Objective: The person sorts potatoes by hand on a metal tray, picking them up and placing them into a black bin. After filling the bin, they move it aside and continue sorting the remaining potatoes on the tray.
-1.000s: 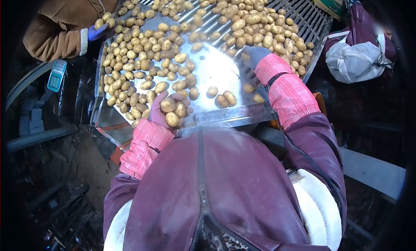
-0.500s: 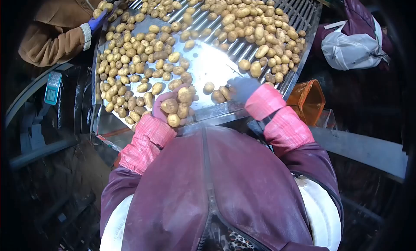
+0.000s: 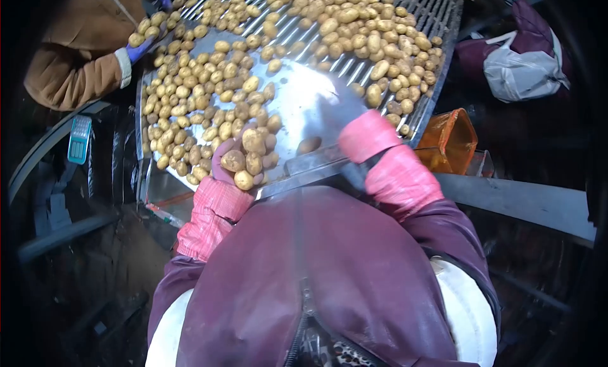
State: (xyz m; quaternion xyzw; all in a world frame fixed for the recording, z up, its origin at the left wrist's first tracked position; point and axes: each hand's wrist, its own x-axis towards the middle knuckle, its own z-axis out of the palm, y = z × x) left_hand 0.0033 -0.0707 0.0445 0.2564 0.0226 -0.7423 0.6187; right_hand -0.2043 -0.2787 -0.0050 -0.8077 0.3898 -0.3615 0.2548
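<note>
My left hand (image 3: 223, 159), in a pinkish-purple glove, cups several potatoes (image 3: 244, 159) at the near edge of the metal sorting table (image 3: 294, 123). Its fingers curl around their left and far sides. My right hand (image 3: 345, 108), in a grey-blue glove, is smeared by motion over the bright bare metal. Whether it holds anything cannot be made out. One blurred potato (image 3: 309, 145) lies between my hands by the raised near edge. A spread of loose potatoes (image 3: 196, 88) covers the table's left side, next to my left hand.
A larger heap of potatoes (image 3: 373, 41) lies on the slatted roller section (image 3: 421, 9). An orange container (image 3: 446, 142) stands right of the table. At the far left, a co-worker in a brown jacket (image 3: 82, 50) holds potatoes with a purple-gloved hand (image 3: 140, 49). Another person's sleeve (image 3: 531, 25) shows far right.
My right hand has moved away from the potatoes at the near edge, and fewer lie there now. My left hand still holds its potatoes. The co-worker's second purple-gloved hand has come into view.
</note>
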